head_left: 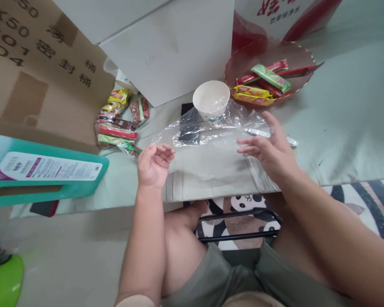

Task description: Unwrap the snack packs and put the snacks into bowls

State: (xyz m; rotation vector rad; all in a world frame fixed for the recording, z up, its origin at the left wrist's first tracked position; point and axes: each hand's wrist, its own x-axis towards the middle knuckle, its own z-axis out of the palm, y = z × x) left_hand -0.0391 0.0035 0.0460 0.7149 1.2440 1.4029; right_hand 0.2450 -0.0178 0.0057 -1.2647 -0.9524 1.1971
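Note:
My left hand (155, 166) hovers at the table's near edge, palm up, its fingers loosely bent and nothing visible in them. Opposite it, my right hand (273, 155) has its fingers spread and holds nothing. Between and beyond them lies a crumpled clear plastic bag (208, 137). A white paper bowl (211, 101) stands upright at the bag's far side. Partly under the bag is a dark flat object (188, 133), perhaps a phone. Beside my right hand lies a slim whitish object (292, 142), partly hidden by the fingers.
Several wrapped snacks (117, 132) are heaped left of the bag. A gold-rimmed basket (302, 91) at the back right holds more wrapped snack bars (272, 78). A cardboard box (51, 94), a teal jug (92, 170) and a white box (176, 55) border the space.

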